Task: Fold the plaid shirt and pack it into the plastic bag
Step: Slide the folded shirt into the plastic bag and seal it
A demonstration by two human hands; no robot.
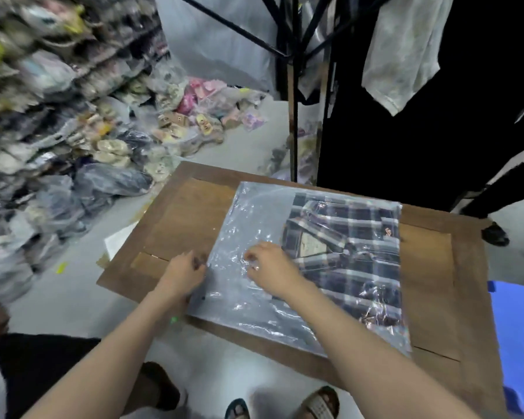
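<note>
We see the plaid shirt already folded and inside the clear plastic bag, which lies flat on the brown wooden worktop. The shirt fills the 3 o'clock half of the bag; the 9 o'clock half is plastic only. Collar and label face up, toward 12 o'clock.

Left hand sits at the bag's 9 o'clock edge, fingers curled closed and pinching the plastic there (exact grip blurred, we can't tell how much film it holds). Right hand rests on top of the bag near its middle, just beside the shirt's collar side, fingers bent down and pinching or pressing the film; we can't tell which.

At 9 to 11 o'clock of the worktop, piles of bagged goods cover the floor and shelves. At 12 o'clock a black rack, with a pale garment hanging at 1 o'clock. A blue stool touches the frame's 3 o'clock edge.
</note>
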